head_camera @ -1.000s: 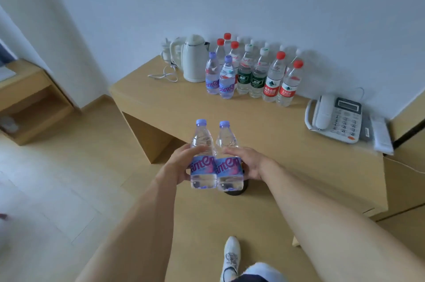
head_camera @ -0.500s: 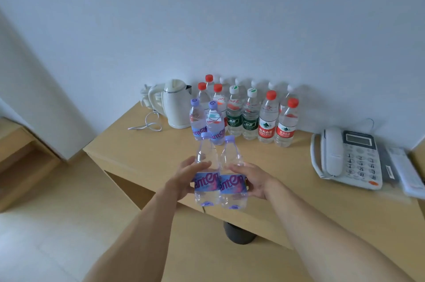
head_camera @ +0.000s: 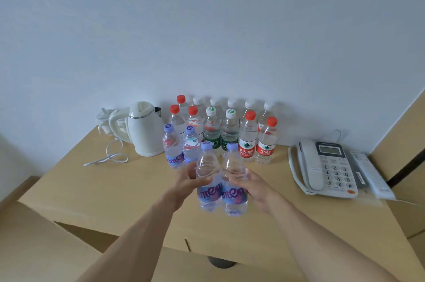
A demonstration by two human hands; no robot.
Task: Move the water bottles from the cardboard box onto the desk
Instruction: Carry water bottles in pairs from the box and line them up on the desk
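Hands and bottles over a light wooden desk (head_camera: 119, 192): my left hand (head_camera: 187, 181) grasps one clear plastic water bottle with a purple cap and purple label (head_camera: 208, 178), my right hand (head_camera: 253, 186) grasps its twin (head_camera: 234, 180); both are upright, touching side by side. Farther back stand two matching bottles (head_camera: 171, 146), then red-capped and green-labelled bottles (head_camera: 247, 136). A white electric kettle (head_camera: 143, 128) stands far left, a white desk telephone (head_camera: 326, 166) right.
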